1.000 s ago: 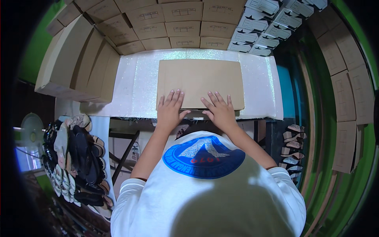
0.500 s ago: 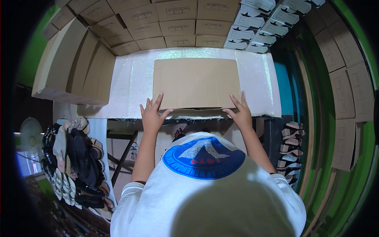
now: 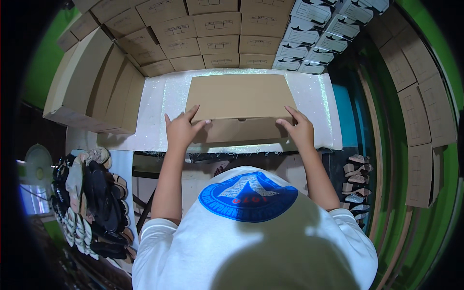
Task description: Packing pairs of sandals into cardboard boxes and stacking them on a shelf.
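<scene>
A plain brown cardboard box point(image 3: 239, 94) rests on the white glittery table cover point(image 3: 159, 116) in front of me. Its lid panel lies over the top, and a small notch shows at the middle of the front edge. At the box's near left corner is my left hand point(image 3: 181, 130), thumb on the front edge and index finger on the lid. My right hand point(image 3: 300, 129) grips the near right corner in the same way, its other fingers along the side. What lies inside the box is hidden.
Stacked brown boxes point(image 3: 217, 41) line the table's back, beside white boxes with black stars point(image 3: 302, 36). Larger cartons point(image 3: 92, 92) stand at the left. Piled sandals point(image 3: 96, 203) sit lower left; more shoes point(image 3: 356, 179) are on the right. Further boxes point(image 3: 418, 111) lean by the green wall.
The gap along the lid's front edge is gone, and the box's front face now shows below it. Both hands have moved slightly with the front edge, staying at the corners.
</scene>
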Demonstrator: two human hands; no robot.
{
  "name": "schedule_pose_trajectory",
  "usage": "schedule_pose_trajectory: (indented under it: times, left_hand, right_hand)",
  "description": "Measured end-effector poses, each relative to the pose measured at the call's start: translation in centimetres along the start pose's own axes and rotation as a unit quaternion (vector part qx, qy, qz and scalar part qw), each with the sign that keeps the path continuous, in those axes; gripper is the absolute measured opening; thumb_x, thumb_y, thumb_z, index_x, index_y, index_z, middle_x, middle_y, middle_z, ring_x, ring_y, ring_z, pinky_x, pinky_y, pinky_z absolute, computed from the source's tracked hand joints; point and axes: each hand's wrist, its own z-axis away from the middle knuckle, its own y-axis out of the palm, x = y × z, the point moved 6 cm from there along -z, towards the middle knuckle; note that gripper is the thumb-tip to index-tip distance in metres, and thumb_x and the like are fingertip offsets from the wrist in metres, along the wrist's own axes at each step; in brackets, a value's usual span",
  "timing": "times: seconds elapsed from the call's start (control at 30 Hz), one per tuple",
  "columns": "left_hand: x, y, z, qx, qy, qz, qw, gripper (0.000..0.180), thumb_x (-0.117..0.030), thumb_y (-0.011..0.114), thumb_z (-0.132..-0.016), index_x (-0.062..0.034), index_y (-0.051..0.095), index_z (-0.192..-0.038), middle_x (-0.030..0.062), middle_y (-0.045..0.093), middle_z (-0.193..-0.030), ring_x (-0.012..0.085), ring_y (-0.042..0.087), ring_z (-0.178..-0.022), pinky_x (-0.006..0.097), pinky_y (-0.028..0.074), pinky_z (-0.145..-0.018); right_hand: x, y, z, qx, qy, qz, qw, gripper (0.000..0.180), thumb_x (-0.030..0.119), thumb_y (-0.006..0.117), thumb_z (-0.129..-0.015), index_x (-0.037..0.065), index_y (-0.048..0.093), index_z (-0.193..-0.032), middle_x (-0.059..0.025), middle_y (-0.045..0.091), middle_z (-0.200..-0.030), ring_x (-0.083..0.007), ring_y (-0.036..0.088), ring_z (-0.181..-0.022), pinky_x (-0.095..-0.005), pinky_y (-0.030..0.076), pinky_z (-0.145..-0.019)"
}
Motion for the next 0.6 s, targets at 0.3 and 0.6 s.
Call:
schedule_pose_trajectory:
  times: [0.3,0.6]
  left_hand:
    - [-1.2,-4.0,-7.4,0.073,-0.016,-0.014,0.997,0.065,-0.067,0.058,-0.064,-0.0210,0.063,-0.110,0.0135,0.066,-0.091,0.0284,0.061,-0.094,0.058,0.019,-0.101]
    - [-1.3,-4.1,-10.9,0.131,-0.027,0.009,0.991,0.072,-0.074,0.053,-0.064,-0.0183,0.064,-0.108,0.0130,0.064,-0.103,0.0282,0.055,-0.106,0.056,0.017,-0.103]
  right_hand:
    - [3.7,-1.5,-6.1,-0.054,-0.139,0.153,0.977,0.057,0.043,0.072,-0.065,0.014,0.059,-0.112,-0.0153,0.046,-0.126,-0.0296,0.052,-0.106,-0.0402,0.039,-0.092]
    - [7.2,0.3,-5.4,0.094,-0.339,0.352,0.867,0.107,0.048,0.080,-0.042,0.030,0.031,-0.135,-0.0142,0.023,-0.140,-0.0393,0.022,-0.128,-0.0610,0.014,-0.102]
